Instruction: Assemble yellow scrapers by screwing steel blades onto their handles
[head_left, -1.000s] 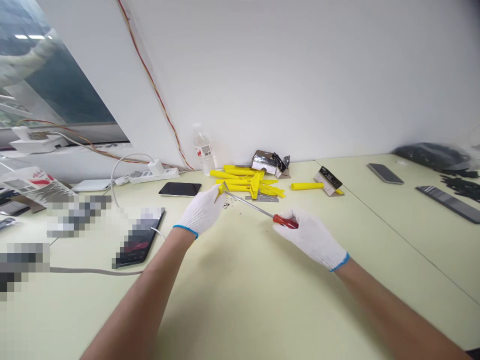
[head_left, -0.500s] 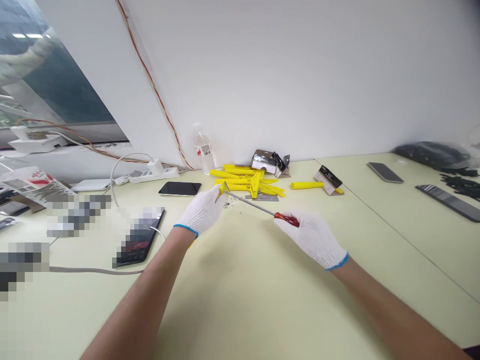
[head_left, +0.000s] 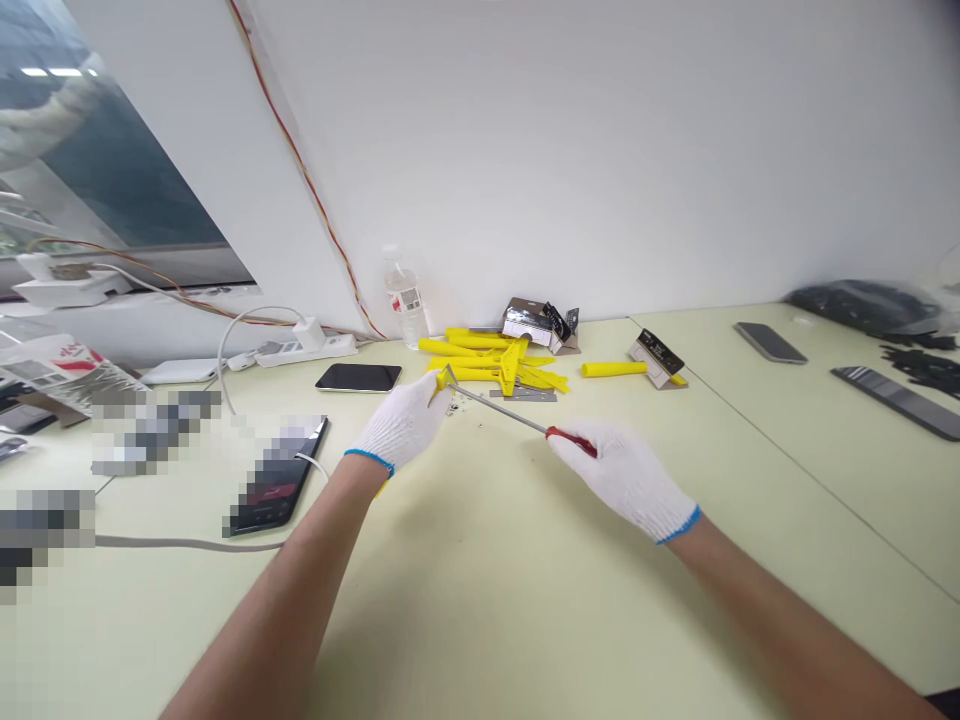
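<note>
My left hand [head_left: 401, 420], in a white knit glove with a blue cuff, is closed around a yellow scraper [head_left: 443, 379]; its head pokes out past the fingers and a bit of yellow shows below the cuff. My gloved right hand [head_left: 626, 475] grips a screwdriver [head_left: 504, 411] by its red handle. The long metal shaft points left, and its tip meets the scraper's head. Behind the hands lies a pile of yellow scrapers [head_left: 480, 360] with flat metal blades [head_left: 525, 396]. Small screws or bits [head_left: 454, 407] are scattered on the table beside my left hand.
Beyond the pile are opened card boxes [head_left: 527, 320] and a water bottle [head_left: 406, 300] against the wall. One packaged yellow scraper [head_left: 615, 370] lies to the right. Phones [head_left: 360, 377] lie on both sides. A power strip [head_left: 307, 347] and white cables run along the left.
The right hand and screwdriver handle have turned slightly, showing less of the red grip. The tip stays at the scraper's head, and the left hand is nearly still.
</note>
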